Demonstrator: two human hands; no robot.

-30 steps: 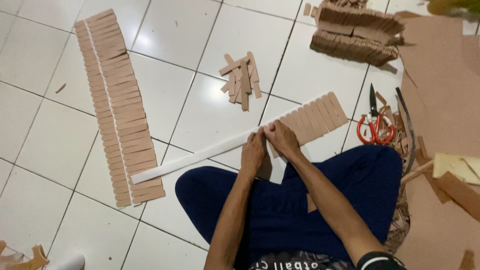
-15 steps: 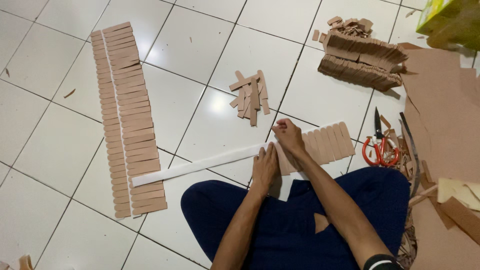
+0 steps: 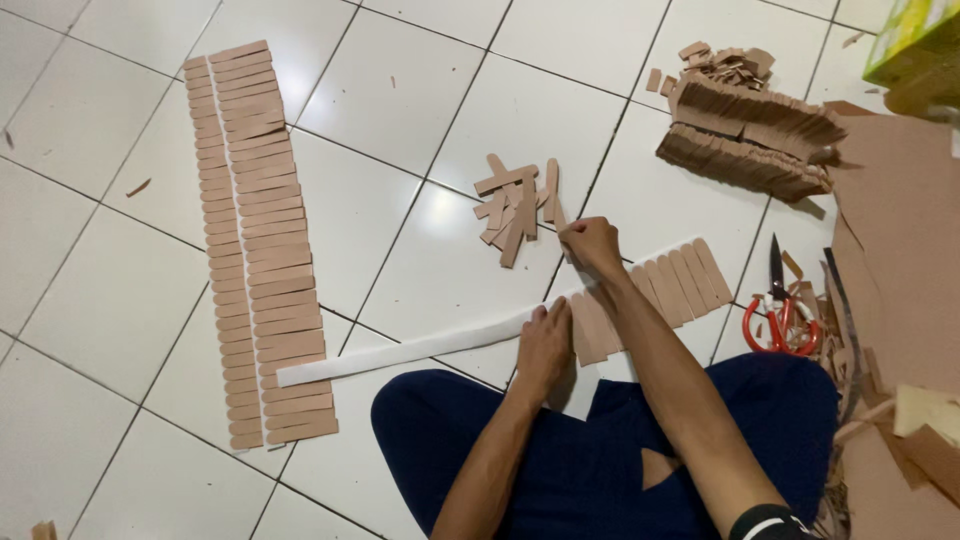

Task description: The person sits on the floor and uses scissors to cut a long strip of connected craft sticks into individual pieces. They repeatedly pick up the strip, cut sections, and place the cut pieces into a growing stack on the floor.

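Observation:
A long white strip [image 3: 400,350] lies diagonally across the tiled floor, with a row of brown cardboard slats [image 3: 675,285] stuck side by side on its right part. My left hand [image 3: 543,345] presses flat on the strip where the row ends. My right hand [image 3: 590,245] is raised just beyond the strip, fingers pinched on one small cardboard slat beside a loose pile of cardboard slats [image 3: 515,205]. My dark blue trouser legs [image 3: 600,470] fill the bottom of the view.
A finished double row of slats [image 3: 255,245] lies at the left. Stacked cardboard pieces [image 3: 750,130] sit at the upper right, red-handled scissors [image 3: 780,310] and large cardboard sheets [image 3: 900,240] at the right. A yellow-green box [image 3: 915,40] stands in the top right corner.
My right hand left the strip and reached up to the loose pile, pinching a slat. My left hand stayed pressing on the strip. The camera view shifted slightly.

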